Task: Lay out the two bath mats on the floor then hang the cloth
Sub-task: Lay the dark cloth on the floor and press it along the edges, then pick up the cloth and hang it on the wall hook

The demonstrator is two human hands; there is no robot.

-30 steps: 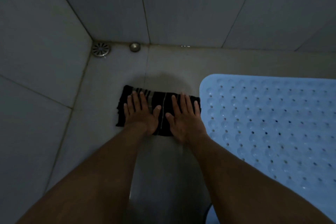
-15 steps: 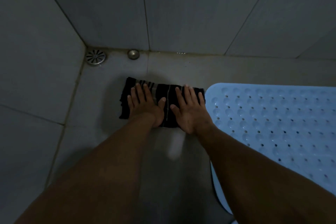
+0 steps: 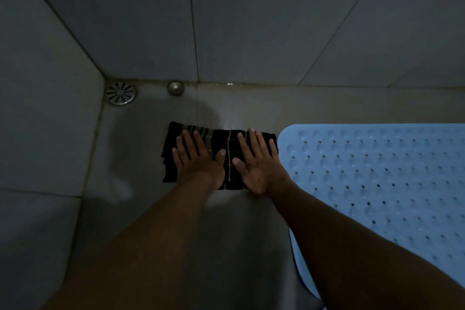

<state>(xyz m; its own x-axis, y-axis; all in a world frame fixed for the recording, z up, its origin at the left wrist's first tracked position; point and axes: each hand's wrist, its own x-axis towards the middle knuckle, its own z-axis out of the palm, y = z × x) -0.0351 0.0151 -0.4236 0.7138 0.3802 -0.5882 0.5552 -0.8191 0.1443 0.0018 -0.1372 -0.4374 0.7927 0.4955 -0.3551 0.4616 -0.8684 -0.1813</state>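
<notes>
A round metal floor drain (image 3: 120, 93) sits in the corner of the tiled floor (image 3: 141, 148), a small metal knob (image 3: 175, 87) near it against the tiled wall (image 3: 251, 20).

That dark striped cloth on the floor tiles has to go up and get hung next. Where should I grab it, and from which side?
Probably pinch the dark striped cloth at its two far corners, reaching from above and the near side. It lies flat and folded under the left hand and right hand, so a corner grip should let it hang open. Its right edge sits close to the blue perforated bath mat.
</notes>
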